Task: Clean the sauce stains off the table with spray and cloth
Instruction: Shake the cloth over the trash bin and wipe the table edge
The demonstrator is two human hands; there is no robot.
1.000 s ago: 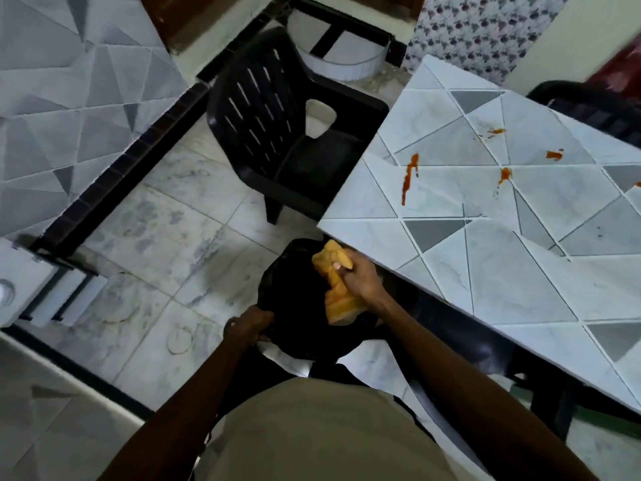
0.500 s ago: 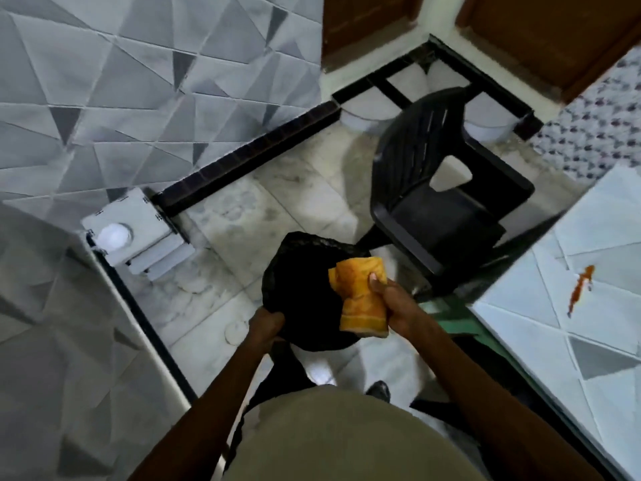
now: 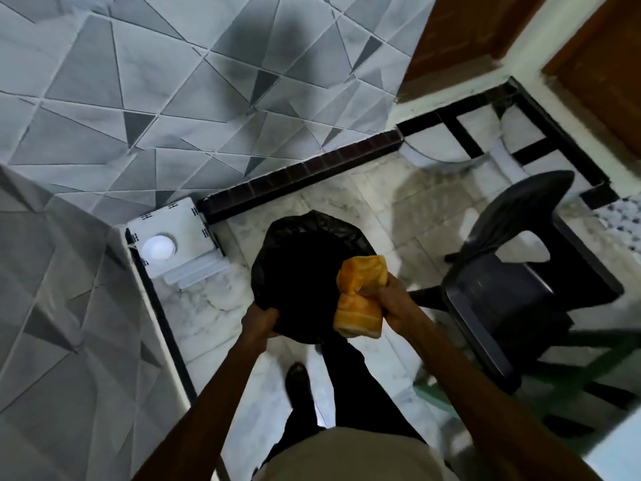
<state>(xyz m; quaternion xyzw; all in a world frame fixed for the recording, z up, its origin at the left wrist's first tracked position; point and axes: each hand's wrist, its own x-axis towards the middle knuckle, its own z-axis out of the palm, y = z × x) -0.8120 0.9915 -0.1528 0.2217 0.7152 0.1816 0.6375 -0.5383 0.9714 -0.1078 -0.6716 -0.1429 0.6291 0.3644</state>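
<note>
The right hand [image 3: 392, 303] grips a crumpled orange cloth [image 3: 360, 296] round its middle, fingers curled tight, so the fabric bulges above and below the fist. Half a second ago the cloth hung flatter from that hand. It sits just right of centre in the frame, over the right rim of a black plastic bin bag [image 3: 298, 269].

The left hand [image 3: 260, 319] holds the bag's near left edge, with its fingers hooked over the plastic. Both hands and the bag keep much the same place as before.

The view has turned. The black plastic armchair [image 3: 503, 289], earlier in the upper middle, now stands at the right of the frame. The pale tiled counter with its red sauce streak has slid almost out, and only a pale corner [image 3: 617, 453] shows at the lower right edge.

The white square box with a round white knob [image 3: 166, 237] lies left of the bag on the marble floor [image 3: 364, 210], against the grey triangle-patterned tiled wall [image 3: 173, 81]. Below the bag, a dark shoe [image 3: 296, 376] is stepping on the floor.
</note>
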